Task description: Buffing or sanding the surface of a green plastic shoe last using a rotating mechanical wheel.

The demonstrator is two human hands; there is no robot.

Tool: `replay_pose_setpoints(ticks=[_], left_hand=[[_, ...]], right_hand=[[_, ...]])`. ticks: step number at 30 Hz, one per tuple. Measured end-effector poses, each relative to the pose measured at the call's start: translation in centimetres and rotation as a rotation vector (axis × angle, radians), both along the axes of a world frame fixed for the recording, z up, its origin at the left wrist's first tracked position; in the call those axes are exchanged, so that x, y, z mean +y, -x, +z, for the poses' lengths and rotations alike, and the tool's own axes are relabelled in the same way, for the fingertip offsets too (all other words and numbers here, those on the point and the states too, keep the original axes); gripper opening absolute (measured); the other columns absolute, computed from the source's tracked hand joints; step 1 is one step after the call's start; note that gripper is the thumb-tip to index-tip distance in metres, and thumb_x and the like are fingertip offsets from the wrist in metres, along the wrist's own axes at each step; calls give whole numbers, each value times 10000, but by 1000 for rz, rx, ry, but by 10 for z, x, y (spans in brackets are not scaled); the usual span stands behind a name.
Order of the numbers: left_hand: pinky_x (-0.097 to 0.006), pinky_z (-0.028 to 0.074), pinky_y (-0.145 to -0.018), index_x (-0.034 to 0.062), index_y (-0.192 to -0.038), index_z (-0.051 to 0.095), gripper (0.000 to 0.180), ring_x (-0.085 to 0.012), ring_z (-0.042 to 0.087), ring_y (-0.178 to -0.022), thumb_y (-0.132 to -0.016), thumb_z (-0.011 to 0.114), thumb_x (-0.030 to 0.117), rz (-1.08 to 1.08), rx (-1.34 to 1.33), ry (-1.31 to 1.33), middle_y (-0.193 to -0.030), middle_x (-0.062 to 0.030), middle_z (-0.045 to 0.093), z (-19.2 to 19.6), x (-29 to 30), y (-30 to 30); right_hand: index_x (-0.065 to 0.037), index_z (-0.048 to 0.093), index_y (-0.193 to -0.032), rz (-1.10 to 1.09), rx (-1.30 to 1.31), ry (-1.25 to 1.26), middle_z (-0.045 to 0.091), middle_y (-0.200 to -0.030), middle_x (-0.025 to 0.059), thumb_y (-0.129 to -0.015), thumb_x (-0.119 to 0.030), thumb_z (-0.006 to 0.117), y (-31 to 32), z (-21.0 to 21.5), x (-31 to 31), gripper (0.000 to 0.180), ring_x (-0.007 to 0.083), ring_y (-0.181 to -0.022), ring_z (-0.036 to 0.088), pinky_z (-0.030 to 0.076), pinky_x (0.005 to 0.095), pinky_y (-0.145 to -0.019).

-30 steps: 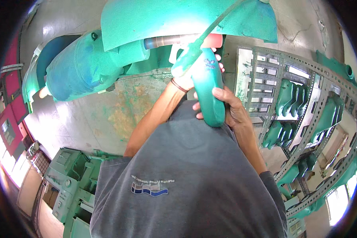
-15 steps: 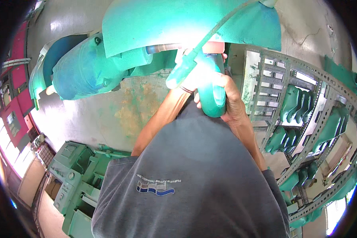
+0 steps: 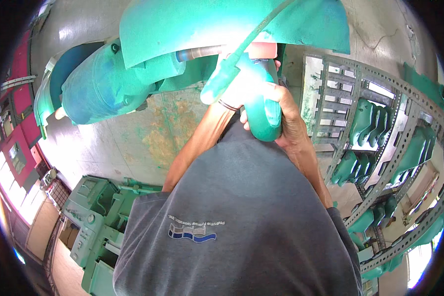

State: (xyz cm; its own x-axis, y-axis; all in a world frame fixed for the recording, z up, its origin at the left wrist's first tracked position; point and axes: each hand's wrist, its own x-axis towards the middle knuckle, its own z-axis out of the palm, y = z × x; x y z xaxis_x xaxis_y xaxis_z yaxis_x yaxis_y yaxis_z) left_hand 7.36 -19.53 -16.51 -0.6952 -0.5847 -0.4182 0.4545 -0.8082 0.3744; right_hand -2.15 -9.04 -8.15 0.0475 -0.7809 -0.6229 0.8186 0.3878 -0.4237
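Under the bright glare I hold a rounded, dark green piece, long and curved like a shoe form. Its far end meets a pinkish-red wheel on a metal shaft; glare hides whether they touch. My right hand wraps the piece from the right, thumb on top. On its left side is my left hand, gripping the piece farther up, its fingers partly washed out. A lamp with a green-dusted, cone-shaped head on a flexible neck hangs just above my left hand.
A wide green hood curves over the wheel. Left of it is a dusty, motor-like cylinder. Perforated metal racks with several green curved pieces stand at right. A green-dusted control box sits lower left.
The hood, the wheel and the held piece sit slightly higher and farther left in view. Both hands keep their hold, and the lamp head has shifted slightly left.
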Motion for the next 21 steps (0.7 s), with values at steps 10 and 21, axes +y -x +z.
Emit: replay_pose_setpoints(ticks=[10,21], left_hand=[[-477,535,-1018,-99,-1378,530,652,-401,656,-1135,-1060,293,417,-74,-1,25,-1288,-287,638,-7,-3,-6],[-493,549,-999,-86,-1316,573,644,-417,669,-1106,-1056,285,428,-110,174,-21,-1236,-291,664,-9,-15,-8]], right_hand=[[14,428,-1316,-81,-51,-28,690,-923,175,-961,-361,668,-7,10,-3,570,259,-692,727,620,372,-584],[54,577,-1215,-98,30,12,699,-997,192,-985,-445,572,-15,7,-3,550,299,-786,732,620,395,-651]])
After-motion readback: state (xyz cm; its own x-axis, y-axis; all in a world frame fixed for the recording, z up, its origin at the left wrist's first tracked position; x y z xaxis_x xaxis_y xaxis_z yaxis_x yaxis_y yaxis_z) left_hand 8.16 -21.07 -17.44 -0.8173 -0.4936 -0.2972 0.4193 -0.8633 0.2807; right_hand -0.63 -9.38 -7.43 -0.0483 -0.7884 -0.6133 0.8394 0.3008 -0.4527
